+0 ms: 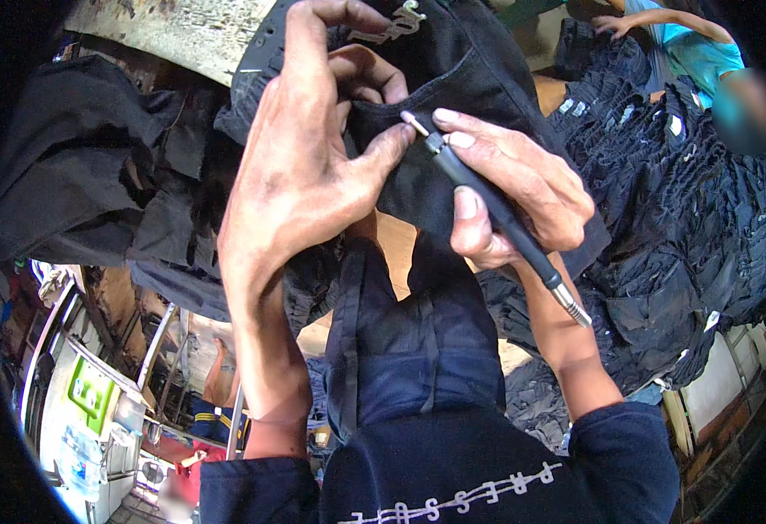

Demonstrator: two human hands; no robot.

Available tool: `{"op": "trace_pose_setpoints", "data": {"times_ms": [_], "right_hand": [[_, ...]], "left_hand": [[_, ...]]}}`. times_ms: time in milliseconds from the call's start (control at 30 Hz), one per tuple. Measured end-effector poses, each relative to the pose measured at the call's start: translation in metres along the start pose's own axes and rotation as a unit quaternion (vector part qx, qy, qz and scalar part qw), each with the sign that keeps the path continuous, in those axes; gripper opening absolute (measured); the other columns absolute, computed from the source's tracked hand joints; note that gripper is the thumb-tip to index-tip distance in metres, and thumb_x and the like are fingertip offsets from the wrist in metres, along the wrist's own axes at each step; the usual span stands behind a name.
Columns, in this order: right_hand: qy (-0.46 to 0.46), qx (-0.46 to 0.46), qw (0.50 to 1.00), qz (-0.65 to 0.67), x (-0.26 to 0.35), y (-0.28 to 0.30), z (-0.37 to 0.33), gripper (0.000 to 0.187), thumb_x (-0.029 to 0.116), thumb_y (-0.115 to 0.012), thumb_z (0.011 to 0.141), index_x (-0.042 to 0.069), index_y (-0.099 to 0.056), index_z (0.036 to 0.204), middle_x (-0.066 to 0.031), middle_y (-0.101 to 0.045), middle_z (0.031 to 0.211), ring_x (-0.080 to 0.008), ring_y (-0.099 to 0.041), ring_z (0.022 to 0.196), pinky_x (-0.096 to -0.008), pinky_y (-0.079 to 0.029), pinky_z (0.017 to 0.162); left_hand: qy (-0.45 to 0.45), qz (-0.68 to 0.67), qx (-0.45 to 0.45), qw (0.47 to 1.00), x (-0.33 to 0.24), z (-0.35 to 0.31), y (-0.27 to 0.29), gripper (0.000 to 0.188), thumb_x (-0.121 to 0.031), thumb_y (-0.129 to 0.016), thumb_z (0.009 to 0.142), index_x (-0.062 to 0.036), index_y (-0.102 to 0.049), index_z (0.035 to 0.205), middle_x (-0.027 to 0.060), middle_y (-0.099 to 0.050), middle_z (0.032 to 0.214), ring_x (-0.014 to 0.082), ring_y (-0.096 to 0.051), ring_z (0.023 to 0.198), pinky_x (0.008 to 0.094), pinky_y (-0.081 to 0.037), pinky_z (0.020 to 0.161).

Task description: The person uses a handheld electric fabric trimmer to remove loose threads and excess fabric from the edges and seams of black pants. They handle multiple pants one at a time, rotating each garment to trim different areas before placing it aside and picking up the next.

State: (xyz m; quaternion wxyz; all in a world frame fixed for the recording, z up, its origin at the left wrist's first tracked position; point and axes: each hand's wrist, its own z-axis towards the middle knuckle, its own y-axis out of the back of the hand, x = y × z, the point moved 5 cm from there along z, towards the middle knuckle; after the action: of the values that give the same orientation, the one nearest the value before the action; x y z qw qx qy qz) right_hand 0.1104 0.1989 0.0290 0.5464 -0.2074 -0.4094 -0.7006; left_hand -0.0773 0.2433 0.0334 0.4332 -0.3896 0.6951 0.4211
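Observation:
A black garment with pale embroidery near its top hangs in front of me. My left hand pinches a stitched edge of it, with the thumb in front and curled fingers behind the fold. In my right hand is a black pen-shaped grinding tool, gripped between thumb and fingers. Its pinkish tip points up and left, right beside my left thumb, at the garment's seam. I cannot tell whether the tip touches the cloth. The ribbed metal end of the tool slants down to the right.
Dark garments are heaped at the left, and a large pile of dark clothes fills the right. A person in a teal shirt reaches toward that pile. A worn board lies at upper left. Far lower left stands a green-framed item.

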Motion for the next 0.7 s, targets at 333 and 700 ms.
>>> {"op": "trace_pose_setpoints", "data": {"times_ms": [333, 700], "right_hand": [[-0.017, -0.002, 1.000, -0.006, -0.0034, -0.0017, 0.0017, 0.034, 0.001, -0.075, 0.074, -0.004, -0.080, 0.107, -0.0206, -0.081, 0.096, -0.0336, -0.084, 0.090, -0.0398, -0.069, 0.078], [-0.020, 0.008, 1.000, -0.004, -0.0016, 0.0022, -0.0001, 0.030, 0.001, -0.070, 0.080, -0.011, -0.076, 0.106, -0.0289, -0.080, 0.097, -0.0390, -0.083, 0.093, -0.0431, -0.068, 0.082]], "left_hand": [[-0.008, -0.016, -0.005, 1.000, 0.0021, -0.0007, -0.0025, 0.078, 0.011, -0.078, 0.086, -0.0093, -0.037, 0.149, 0.0071, -0.067, 0.109, 0.0103, -0.061, 0.094, 0.0249, -0.048, 0.082], [-0.005, 0.021, -0.009, 1.000, 0.0041, -0.0021, -0.0027, 0.079, 0.002, -0.082, 0.088, -0.0084, -0.035, 0.149, 0.0034, -0.071, 0.109, 0.0084, -0.058, 0.092, 0.0239, -0.045, 0.079]]}}
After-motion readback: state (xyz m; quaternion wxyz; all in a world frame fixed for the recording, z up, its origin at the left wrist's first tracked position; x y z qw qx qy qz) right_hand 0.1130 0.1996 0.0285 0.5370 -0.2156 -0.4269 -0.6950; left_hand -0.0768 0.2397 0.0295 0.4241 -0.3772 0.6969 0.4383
